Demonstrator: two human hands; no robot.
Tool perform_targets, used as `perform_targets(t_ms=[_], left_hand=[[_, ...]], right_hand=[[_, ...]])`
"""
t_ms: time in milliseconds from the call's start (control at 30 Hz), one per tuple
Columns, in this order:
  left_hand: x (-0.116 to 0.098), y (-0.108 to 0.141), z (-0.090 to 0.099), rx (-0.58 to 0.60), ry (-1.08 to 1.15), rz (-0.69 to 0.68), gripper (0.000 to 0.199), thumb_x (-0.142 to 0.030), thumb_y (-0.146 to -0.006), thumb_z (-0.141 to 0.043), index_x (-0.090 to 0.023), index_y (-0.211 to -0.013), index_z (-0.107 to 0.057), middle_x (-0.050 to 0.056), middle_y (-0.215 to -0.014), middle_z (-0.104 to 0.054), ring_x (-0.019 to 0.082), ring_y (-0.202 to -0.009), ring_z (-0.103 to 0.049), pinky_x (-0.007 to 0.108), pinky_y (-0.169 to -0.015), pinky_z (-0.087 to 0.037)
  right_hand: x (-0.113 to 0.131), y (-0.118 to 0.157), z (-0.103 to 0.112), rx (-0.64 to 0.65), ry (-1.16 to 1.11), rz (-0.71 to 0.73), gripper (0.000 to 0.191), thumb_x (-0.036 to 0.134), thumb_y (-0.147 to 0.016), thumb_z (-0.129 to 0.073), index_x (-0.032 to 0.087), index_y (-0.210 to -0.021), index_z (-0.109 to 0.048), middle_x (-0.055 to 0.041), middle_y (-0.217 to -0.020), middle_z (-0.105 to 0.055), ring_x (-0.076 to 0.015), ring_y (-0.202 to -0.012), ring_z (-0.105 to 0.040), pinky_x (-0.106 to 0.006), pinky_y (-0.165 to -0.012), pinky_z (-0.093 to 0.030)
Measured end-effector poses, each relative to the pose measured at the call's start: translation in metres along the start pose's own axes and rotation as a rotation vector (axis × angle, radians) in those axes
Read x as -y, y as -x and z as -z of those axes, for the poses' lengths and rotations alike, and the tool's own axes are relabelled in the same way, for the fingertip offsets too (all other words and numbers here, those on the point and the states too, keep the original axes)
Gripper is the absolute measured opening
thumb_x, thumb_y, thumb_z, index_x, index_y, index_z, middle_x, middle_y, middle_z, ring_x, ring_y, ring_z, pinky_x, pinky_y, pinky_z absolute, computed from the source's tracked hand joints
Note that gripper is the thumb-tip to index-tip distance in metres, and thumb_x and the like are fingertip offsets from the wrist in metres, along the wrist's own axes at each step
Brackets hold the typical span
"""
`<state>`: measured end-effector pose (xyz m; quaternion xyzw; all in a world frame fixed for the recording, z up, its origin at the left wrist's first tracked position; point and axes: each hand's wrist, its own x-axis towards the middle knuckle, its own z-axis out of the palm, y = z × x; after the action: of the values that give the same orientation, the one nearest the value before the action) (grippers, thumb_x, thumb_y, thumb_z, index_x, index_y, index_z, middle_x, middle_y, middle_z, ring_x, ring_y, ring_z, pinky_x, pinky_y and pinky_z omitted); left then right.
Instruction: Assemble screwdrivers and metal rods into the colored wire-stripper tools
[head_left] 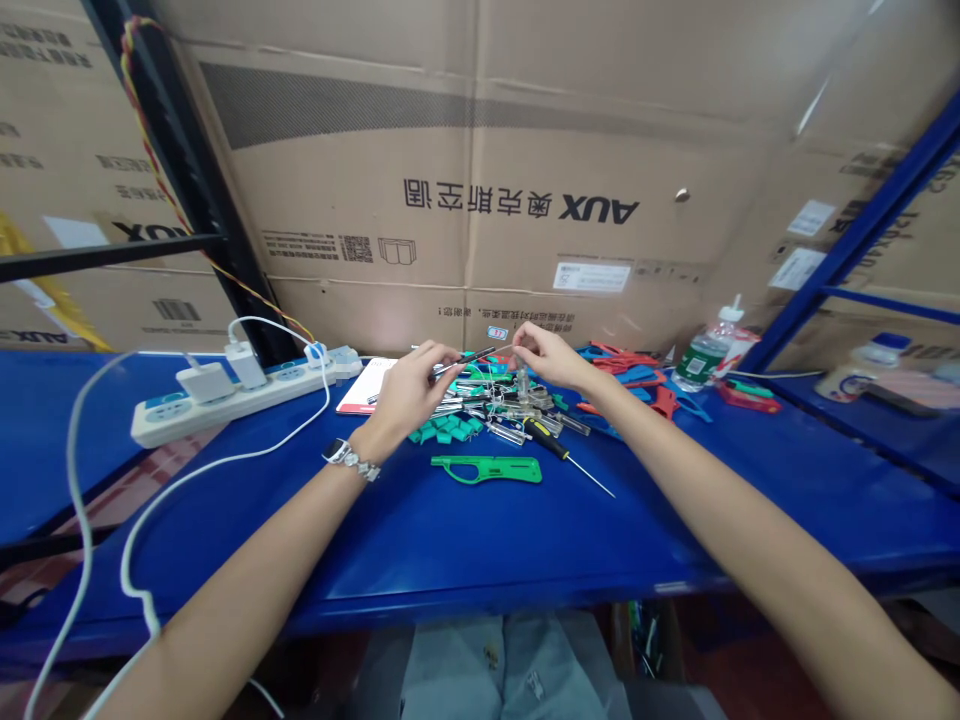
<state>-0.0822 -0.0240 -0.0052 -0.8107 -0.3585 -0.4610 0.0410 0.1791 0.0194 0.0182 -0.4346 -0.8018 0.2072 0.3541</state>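
My left hand [421, 385] is closed on a thin dark rod-like part [474, 357], which points to the right over a pile of small parts. My right hand [544, 355] pinches a thin wire at the right end of that part. Below both hands lie green pieces [444, 430], metal tubes and clear parts [517, 408] in a heap. A green lighter-shaped casing half [487, 469] lies flat on the blue table [450, 540] in front. Beside it rests a screwdriver [551, 438] with a yellow and black handle.
A white power strip [247, 393] with plugs and cables lies at the left. Red and blue casings [652, 385] are heaped at the right, near a green-labelled bottle [703, 357]. Large cardboard boxes [360, 180] stand behind the table. A blue frame post [855, 235] rises at the right.
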Motion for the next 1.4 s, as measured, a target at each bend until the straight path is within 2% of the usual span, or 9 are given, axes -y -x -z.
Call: perform_targets(t_ms=[100,267,400,533,733,933,1133,1267,1400], left_hand=[[0.000,0.000,0.000,0.011,-0.015,-0.005,0.011,-0.031,-0.099,-0.061,-0.021,-0.100,-0.066,0.003,-0.091,-0.068,0.014,-0.068,-0.058,0.028,-0.061,-0.041],[0.000,0.001,0.002,0.018,-0.033,-0.009,0.011,-0.031,-0.099,-0.062,-0.021,-0.100,-0.066,0.003,-0.092,-0.069,0.014,-0.067,-0.057,0.028,-0.061,-0.040],[-0.001,0.002,0.005,0.028,-0.046,-0.008,0.013,-0.033,-0.100,-0.060,-0.021,-0.100,-0.065,0.003,-0.092,-0.069,0.013,-0.065,-0.056,0.028,-0.060,-0.039],[-0.001,0.002,0.010,0.058,-0.008,-0.039,0.014,-0.033,-0.100,-0.060,-0.020,-0.099,-0.065,0.003,-0.091,-0.068,0.013,-0.064,-0.055,0.028,-0.060,-0.040],[0.000,0.005,0.019,0.145,0.041,-0.145,0.015,-0.033,-0.101,-0.058,-0.021,-0.097,-0.064,0.003,-0.090,-0.069,0.013,-0.065,-0.058,0.026,-0.061,-0.043],[-0.012,0.008,0.028,0.145,-0.236,-0.308,0.024,-0.038,-0.105,-0.050,-0.022,-0.101,-0.067,0.005,-0.098,-0.072,0.013,-0.065,-0.062,0.027,-0.052,-0.036],[-0.018,0.013,0.027,0.085,-0.328,-0.382,0.022,-0.033,-0.106,-0.050,-0.022,-0.100,-0.068,0.004,-0.096,-0.073,0.016,-0.077,-0.068,0.028,-0.060,-0.045],[-0.018,0.014,0.024,0.023,-0.320,-0.429,0.019,-0.031,-0.105,-0.052,-0.021,-0.100,-0.067,0.004,-0.094,-0.074,0.017,-0.078,-0.068,0.029,-0.061,-0.046],[-0.017,0.015,0.021,-0.023,-0.234,-0.421,0.015,-0.030,-0.104,-0.056,-0.019,-0.101,-0.065,0.004,-0.089,-0.074,0.016,-0.075,-0.066,0.028,-0.063,-0.048]], right_hand=[[-0.003,-0.003,0.005,0.009,0.032,-0.014,0.004,0.026,-0.093,-0.061,0.023,-0.091,-0.059,0.0025,-0.068,-0.063,-0.0165,-0.061,-0.060,-0.031,-0.065,-0.047],[0.000,-0.005,0.021,0.095,-0.071,-0.150,0.024,0.042,-0.083,-0.074,0.019,-0.081,-0.066,0.0055,-0.055,-0.052,-0.0105,-0.047,-0.041,-0.027,-0.051,-0.034],[0.008,-0.001,0.026,0.098,-0.102,-0.144,0.031,0.049,-0.081,-0.074,0.019,-0.080,-0.071,0.0020,-0.059,-0.056,-0.0110,-0.050,-0.041,-0.027,-0.050,-0.033],[0.019,0.015,0.012,-0.005,0.009,-0.026,0.023,0.042,-0.090,-0.062,0.021,-0.087,-0.072,-0.0006,-0.067,-0.062,-0.0148,-0.059,-0.052,-0.029,-0.057,-0.040],[0.028,0.051,-0.022,-0.049,0.190,-0.057,0.019,0.024,-0.083,-0.057,0.023,-0.096,-0.071,0.0027,-0.062,-0.057,-0.0152,-0.057,-0.048,-0.029,-0.059,-0.037],[0.032,0.065,-0.038,0.001,-0.209,0.023,0.044,0.020,-0.076,-0.053,0.023,-0.120,-0.057,-0.0034,-0.095,-0.065,-0.0195,-0.079,-0.058,-0.033,-0.071,-0.046],[0.046,0.072,-0.043,-0.134,-0.243,0.055,0.018,0.039,-0.087,-0.058,0.023,-0.095,-0.060,-0.0036,-0.090,-0.064,-0.0203,-0.083,-0.058,-0.034,-0.077,-0.046],[0.051,0.072,-0.046,-0.074,-0.274,0.049,0.037,0.053,-0.094,-0.056,0.022,-0.076,-0.061,-0.0018,-0.076,-0.065,-0.0184,-0.075,-0.060,-0.034,-0.077,-0.048],[0.050,0.072,-0.048,-0.064,-0.444,0.047,0.043,0.065,-0.089,-0.060,0.022,-0.081,-0.060,0.0004,-0.069,-0.066,-0.0171,-0.068,-0.063,-0.034,-0.075,-0.050]])
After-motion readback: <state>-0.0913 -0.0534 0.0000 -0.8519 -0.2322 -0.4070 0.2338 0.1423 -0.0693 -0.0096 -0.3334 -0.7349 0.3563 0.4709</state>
